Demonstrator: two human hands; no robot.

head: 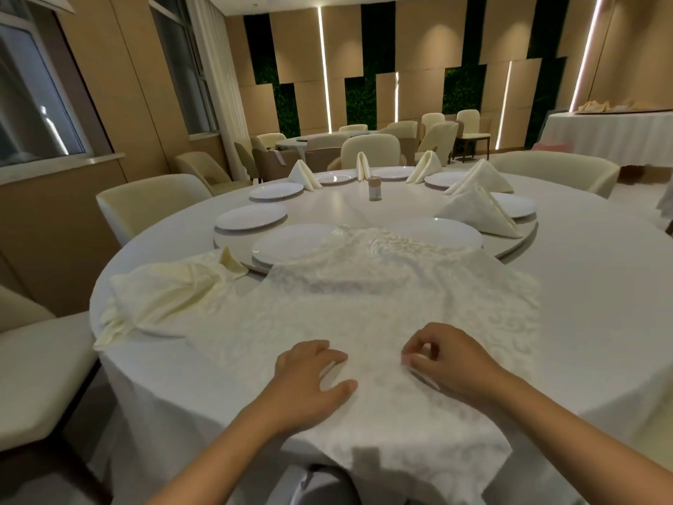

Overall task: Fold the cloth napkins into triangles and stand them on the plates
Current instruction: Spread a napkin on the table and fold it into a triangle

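No brand, label or writing can be read anywhere in the view.

One patterned napkin lies spread open and flat on the round tabletop, directly before the person. It lies like a diamond: one corner points to 12 o'clock and rests over the rim of the nearest plates, the opposite corner hangs over the tabletop edge at 6 o'clock, so its long diagonal runs from 12 to 6 o'clock. A loose pile of unfolded napkins lies at about 10 o'clock from it (how many are in the pile I cannot tell).

The left hand rests palm down on the near part of the napkin, with the fingers spread and pressing the cloth flat. The right hand is just beside it at 3 o'clock; its grip is curled, and thumb and fingers pinch a small fold of the napkin.

On the raised round turntable I count nine white plates. Five folded triangle napkins stand around the far half: one at 11 o'clock, one at 12 o'clock, one at 1 o'clock, and two at about 2 o'clock. All five stand with the tip upward. A small jar stands near the middle of the turntable.
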